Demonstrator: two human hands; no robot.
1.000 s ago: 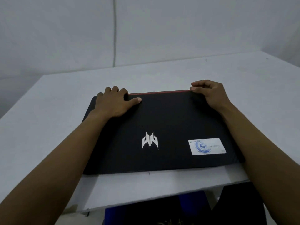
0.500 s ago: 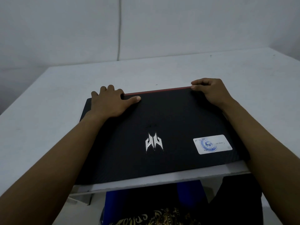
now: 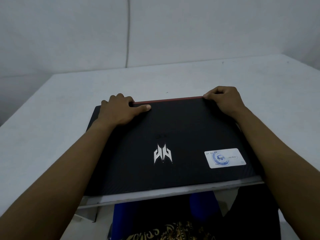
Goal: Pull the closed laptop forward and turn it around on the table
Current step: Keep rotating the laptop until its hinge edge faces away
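Closed black laptop lies flat on the white table, lid up, its near edge right at the table's front edge. Both hands are on its far edge.

Left hand is at the far-left corner: palm flat on the lid, fingers curled over the back edge, thumb stretched out flat on the lid toward the right hand. Gripping the laptop's rear edge.

Right hand is at the far-right corner: fingers bent down over the back edge, knuckles up, wrist and forearm resting along the laptop's right side. Also hooked on the laptop (fingertips hidden behind the edge, so how far they wrap, cannot tell).

Between the two hands runs a thin red strip along the laptop's far edge.

On the lid, nearer the person than both hands, a silver logo sits roughly midway between the forearms. A white sticker with a blue round stamp lies just inside the right forearm, close to the near edge; its print is too small to read.

Beyond the hands, the table runs back to a pale wall with a vertical seam.

Below the table edge, between the forearms, blue fabric and dark patterned cloth show.
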